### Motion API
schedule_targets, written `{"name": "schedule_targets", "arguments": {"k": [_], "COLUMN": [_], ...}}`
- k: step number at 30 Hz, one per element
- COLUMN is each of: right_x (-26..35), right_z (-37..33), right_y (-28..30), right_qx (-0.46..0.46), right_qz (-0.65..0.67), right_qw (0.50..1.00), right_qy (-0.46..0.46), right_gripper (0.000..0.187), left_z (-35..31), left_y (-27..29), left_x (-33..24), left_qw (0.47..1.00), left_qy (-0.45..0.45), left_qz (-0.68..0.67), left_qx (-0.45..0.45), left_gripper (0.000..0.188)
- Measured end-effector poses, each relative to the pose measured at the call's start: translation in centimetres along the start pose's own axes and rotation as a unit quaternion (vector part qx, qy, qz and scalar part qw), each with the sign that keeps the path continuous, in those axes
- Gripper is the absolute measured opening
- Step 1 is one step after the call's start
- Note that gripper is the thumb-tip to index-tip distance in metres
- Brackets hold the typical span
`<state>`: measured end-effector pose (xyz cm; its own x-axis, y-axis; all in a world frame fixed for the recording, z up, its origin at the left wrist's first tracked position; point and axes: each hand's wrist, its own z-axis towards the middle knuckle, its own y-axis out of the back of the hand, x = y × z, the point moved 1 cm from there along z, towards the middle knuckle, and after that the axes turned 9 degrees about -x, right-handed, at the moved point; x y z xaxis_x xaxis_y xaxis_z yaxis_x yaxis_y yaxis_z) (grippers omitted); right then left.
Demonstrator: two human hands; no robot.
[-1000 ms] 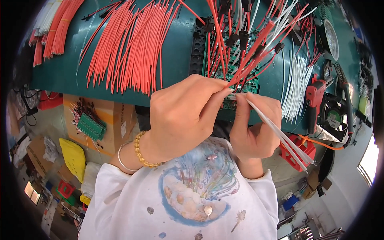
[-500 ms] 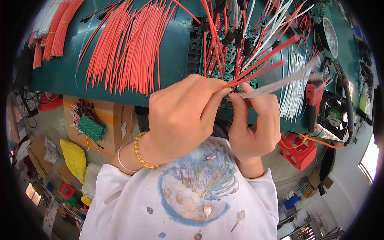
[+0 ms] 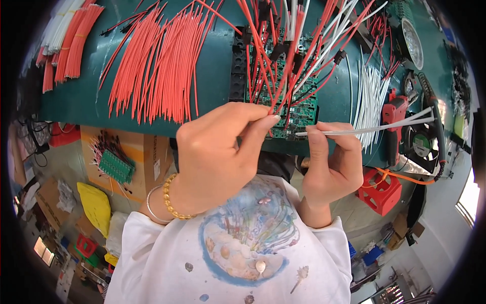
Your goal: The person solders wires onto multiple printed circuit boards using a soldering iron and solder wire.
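Swung lower, the white wires (image 3: 367, 130) jut rightward from the right hand (image 3: 334, 167), now apart from the left hand (image 3: 217, 144).
It pinches them by the green circuit boards' (image 3: 305, 112) near-right corner; the left pinches red wires (image 3: 277, 104) over them. Separating strands, apparently; next probably calls for steady grips.

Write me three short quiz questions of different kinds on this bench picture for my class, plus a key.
1. Which wires does the right hand hold? A red; B black; C white.
2. True or false: a yellow beaded bracelet circles the left wrist.
3. Complete: the large spread of red wires lies ____ of the circuit boards on the table.

Key: 1. C, white wires. 2. True. 3. Left.
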<state>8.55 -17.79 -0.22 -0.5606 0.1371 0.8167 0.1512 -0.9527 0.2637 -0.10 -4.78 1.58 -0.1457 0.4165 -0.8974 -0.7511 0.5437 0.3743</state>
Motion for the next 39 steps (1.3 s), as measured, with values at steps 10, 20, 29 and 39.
{"name": "schedule_targets", "arguments": {"k": [10,20,29,39], "right_x": [-0.2,-0.3,-0.3,-0.4], "right_z": [-1.4,-1.2,-1.0,-0.8], "right_y": [0.0,-0.6,-0.7,-0.8], "right_qx": [0.030,0.027,0.021,0.027], "right_qz": [0.021,-0.017,-0.018,-0.019], "right_qw": [0.999,0.996,0.996,0.993], "right_qy": [0.029,0.078,0.090,0.110], "right_gripper": [0.027,0.028,0.027,0.031], "left_z": [-0.8,-1.0,-0.4,0.4], "left_y": [0.9,0.3,0.0,1.4], "left_x": [0.1,0.6,1.0,0.3], "left_qw": [0.999,0.992,0.984,0.989], "left_qy": [-0.046,-0.123,-0.176,-0.133], "left_qz": [-0.008,0.034,0.025,0.064], "left_qx": [0.014,-0.009,-0.007,-0.017], "left_gripper": [0.014,0.018,0.015,0.007]}}
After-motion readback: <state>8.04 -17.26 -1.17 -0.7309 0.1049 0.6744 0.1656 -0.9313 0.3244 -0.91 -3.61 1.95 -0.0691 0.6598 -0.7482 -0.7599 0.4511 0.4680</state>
